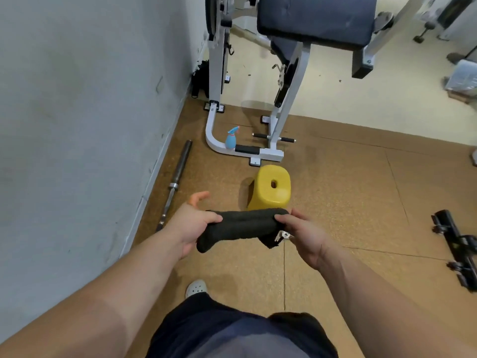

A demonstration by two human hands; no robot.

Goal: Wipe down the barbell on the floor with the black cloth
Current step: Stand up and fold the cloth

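Head view, near to far. At 6 o'clock, dark shorts and one white perforated clog (196, 288) stand on the brown speckled rubber floor (348, 189). Directly ahead, a rolled black terry cloth (240, 227) is stretched level between both hands in the air: the left grip (192, 226) pinches its left end under the thumb, with one finger pointing away, and the right grip (304, 236) clasps its right end with curled fingers, a small white tag hanging below. At 3 o'clock lies a black metal attachment (456, 246). Just beyond the cloth, towards 1 o'clock, sits a yellow plastic stool with a round hole in its top (271, 187). At 11 o'clock the long steel barbell (175, 180) lies on the floor along the foot of the pale grey wall (77, 99), untouched and well apart from the cloth. Farther off at 12 o'clock a blue spray bottle (231, 139) stands against the base of a white-framed exercise machine (216, 73), which has a dark padded seat (317, 19).
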